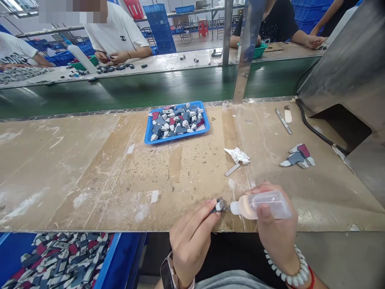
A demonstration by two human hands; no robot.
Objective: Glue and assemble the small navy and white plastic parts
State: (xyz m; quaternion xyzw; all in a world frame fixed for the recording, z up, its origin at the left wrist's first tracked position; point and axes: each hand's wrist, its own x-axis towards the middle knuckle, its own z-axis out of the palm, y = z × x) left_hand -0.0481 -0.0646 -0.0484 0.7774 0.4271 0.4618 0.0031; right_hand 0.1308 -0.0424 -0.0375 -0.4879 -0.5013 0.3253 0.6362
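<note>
Near the table's front edge, my left hand pinches a small grey and white piece between thumb and fingers. My right hand is wrapped round a clear plastic bottle, which lies sideways with its white tip pointing left, close beside the piece. Behind them are a crumpled white tissue and a small grey metal bar. A blue tray farther back holds several grey, white and dark red pieces. Joined pieces of the same colours lie to the right.
A knife and a small white-tipped item lie at the back right, beside a black cable and a metal housing. A blue bin of pieces stands below left. Beyond the green conveyor, other people work.
</note>
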